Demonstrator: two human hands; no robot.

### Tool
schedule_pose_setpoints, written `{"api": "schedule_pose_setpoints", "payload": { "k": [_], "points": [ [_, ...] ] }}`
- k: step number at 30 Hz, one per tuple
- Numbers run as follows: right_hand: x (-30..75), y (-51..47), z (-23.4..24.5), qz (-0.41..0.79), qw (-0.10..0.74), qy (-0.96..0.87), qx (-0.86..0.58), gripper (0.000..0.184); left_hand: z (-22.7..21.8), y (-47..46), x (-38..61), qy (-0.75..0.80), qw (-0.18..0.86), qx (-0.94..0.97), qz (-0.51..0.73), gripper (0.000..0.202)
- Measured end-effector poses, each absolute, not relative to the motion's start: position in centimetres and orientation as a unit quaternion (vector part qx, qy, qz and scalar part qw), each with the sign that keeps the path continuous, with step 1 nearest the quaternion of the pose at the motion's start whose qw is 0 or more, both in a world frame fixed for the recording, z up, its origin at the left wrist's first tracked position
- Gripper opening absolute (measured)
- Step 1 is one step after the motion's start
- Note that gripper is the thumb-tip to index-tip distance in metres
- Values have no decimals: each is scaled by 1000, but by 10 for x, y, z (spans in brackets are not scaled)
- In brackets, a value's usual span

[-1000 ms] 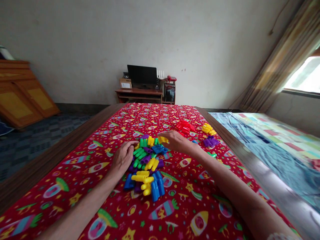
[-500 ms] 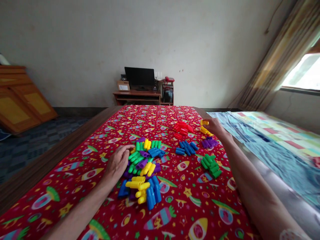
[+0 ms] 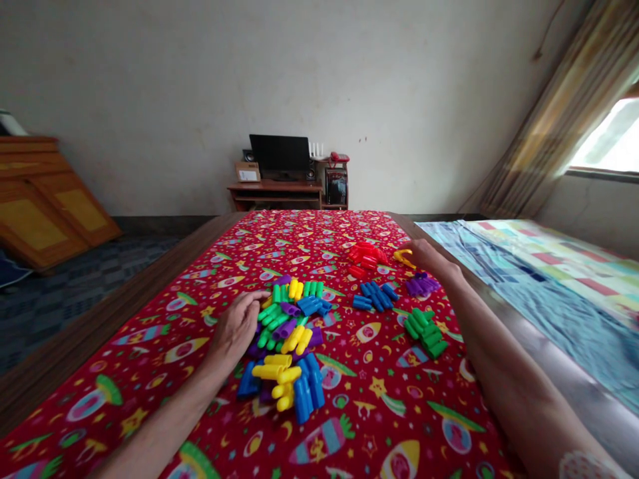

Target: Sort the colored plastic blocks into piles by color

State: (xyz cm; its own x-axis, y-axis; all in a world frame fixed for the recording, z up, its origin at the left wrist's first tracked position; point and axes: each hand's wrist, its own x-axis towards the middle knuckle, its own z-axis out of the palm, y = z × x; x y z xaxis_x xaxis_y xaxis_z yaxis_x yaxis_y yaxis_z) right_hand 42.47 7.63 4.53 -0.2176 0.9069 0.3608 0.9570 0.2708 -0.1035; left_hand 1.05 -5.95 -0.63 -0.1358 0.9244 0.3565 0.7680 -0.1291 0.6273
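A mixed heap of plastic blocks [image 3: 287, 332] in yellow, green, blue and purple lies on the red patterned cloth [image 3: 349, 412]. My left hand [image 3: 235, 327] rests against the heap's left side, fingers curled on its edge. Farther right lie sorted groups: red blocks [image 3: 366, 257], blue blocks [image 3: 374, 296], green blocks [image 3: 424, 330], purple blocks [image 3: 421, 285]. My right hand [image 3: 428, 257] reaches to the far right edge and covers the yellow blocks [image 3: 402, 257], fingers bent over them. Whether it grips one I cannot make out.
The table's wooden rim [image 3: 104, 319] runs along the left and right. A bed with a striped sheet [image 3: 549, 279] stands to the right. A low desk with a monitor [image 3: 282, 156] is at the far wall, a wooden cabinet [image 3: 44, 206] at left.
My right hand carried a yellow block from the heap to the yellow group at far right and now lies lower over it. My left hand stayed by the heap.
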Motion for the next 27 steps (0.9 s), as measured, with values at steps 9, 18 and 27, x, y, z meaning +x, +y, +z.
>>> {"api": "schedule_pose_setpoints", "payload": {
  "k": [9,18,27],
  "points": [
    [336,4,108,-79,203,-861,-459,28,-8,-60,12,637,102,656,393,41],
    [200,-6,51,27,107,-937,-333,23,-8,-60,11,629,115,658,398,40],
    [261,8,73,-10,258,-865,-430,46,-12,-58,12,621,103,649,427,36]
  ]
}}
